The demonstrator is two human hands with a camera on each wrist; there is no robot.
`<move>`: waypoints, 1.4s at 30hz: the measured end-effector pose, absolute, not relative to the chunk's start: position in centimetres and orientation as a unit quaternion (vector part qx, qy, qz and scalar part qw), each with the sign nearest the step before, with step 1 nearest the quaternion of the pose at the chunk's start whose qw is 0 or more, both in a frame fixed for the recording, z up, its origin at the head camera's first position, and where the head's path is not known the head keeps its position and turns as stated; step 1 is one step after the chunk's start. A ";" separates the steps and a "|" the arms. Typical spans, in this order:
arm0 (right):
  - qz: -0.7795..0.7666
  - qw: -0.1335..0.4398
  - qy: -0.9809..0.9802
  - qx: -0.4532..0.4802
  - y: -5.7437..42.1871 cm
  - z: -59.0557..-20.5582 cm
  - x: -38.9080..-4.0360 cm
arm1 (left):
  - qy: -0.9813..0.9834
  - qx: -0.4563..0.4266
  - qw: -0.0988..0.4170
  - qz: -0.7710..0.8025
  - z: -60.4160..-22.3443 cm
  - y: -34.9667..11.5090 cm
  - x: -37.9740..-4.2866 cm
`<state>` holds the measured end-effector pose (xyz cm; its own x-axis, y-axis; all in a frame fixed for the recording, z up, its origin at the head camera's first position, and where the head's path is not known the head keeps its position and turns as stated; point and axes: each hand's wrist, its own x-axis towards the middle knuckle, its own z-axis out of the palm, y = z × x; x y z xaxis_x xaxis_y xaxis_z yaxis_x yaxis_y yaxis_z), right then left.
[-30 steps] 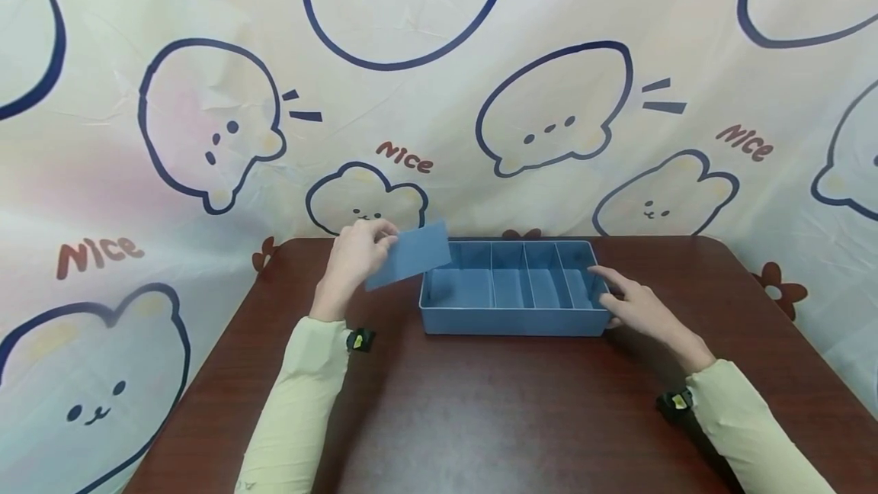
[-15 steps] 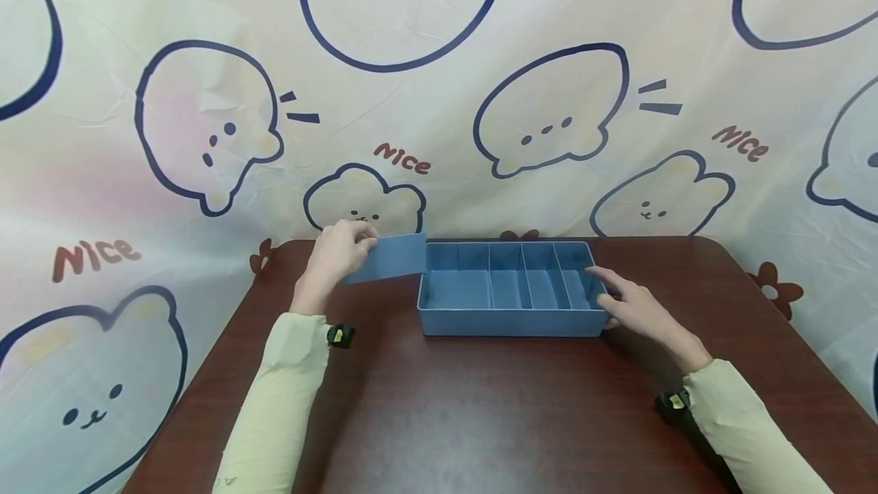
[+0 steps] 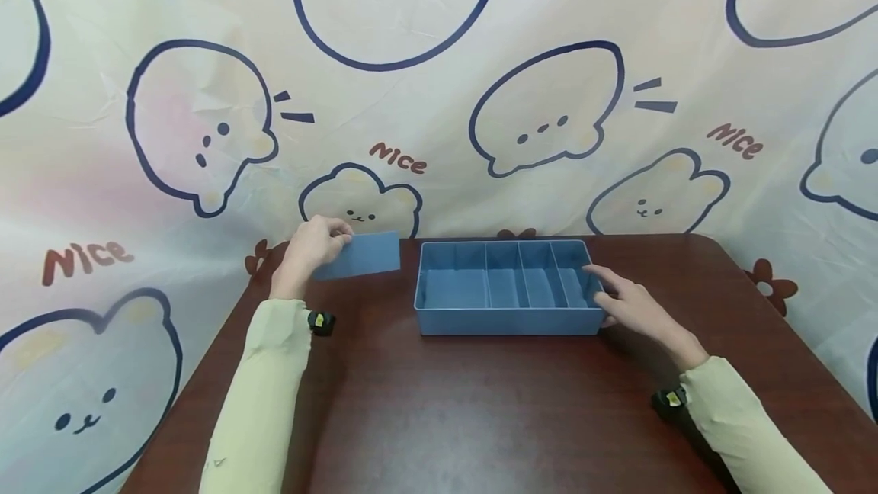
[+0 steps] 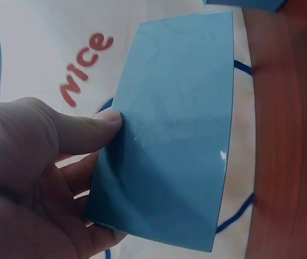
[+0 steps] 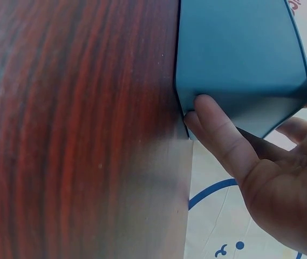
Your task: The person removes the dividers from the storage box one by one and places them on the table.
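My left hand (image 3: 312, 244) pinches a thin, flat, rectangular blue plastic panel (image 3: 366, 253) by one edge, holding it above the table's back left. The left wrist view shows its smooth, glossy face (image 4: 169, 129), with the thumb at the near edge and fingers behind. To the right of the panel, apart from it, a blue divided storage box (image 3: 507, 322) stands on the table. Three upright dividers split its inside into a wide left compartment and narrower ones. My right hand (image 3: 638, 307) holds the box's right end, fingertips (image 5: 210, 108) against the outer wall; part of this grip is hidden.
A dark reddish-brown wooden table (image 3: 446, 418) lies under everything. Just behind its back edge hangs a pale cloth (image 3: 439, 113) printed with cartoon bears and lettering. Both forearms wear light green sleeves (image 3: 254, 395), with a small black device (image 3: 321, 322) at the left wrist.
My left hand has carried the panel leftward, from overlapping the box's left corner to a spot apart from it, and the panel has levelled out. My right hand stays at the box's right end.
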<state>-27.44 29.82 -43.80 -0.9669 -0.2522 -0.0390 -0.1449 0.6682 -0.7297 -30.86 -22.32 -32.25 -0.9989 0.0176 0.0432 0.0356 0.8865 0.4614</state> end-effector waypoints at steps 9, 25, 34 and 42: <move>-0.390 0.071 0.912 -0.104 29.6 -43.7 -27.4 | -0.976 -0.011 -0.014 -0.217 -33.9 -23.2 -32.7; -0.385 0.068 0.914 -0.107 29.9 -43.9 -27.5 | -0.980 -0.053 -0.052 -0.186 -35.4 -23.6 -34.8; -0.389 0.068 0.913 -0.102 29.9 -44.1 -27.5 | -0.977 -0.037 -0.070 -0.200 -37.4 -24.5 -35.5; -0.389 0.069 0.914 -0.096 29.7 -44.2 -27.6 | -0.977 -0.032 -0.061 -0.201 -38.8 -24.4 -35.9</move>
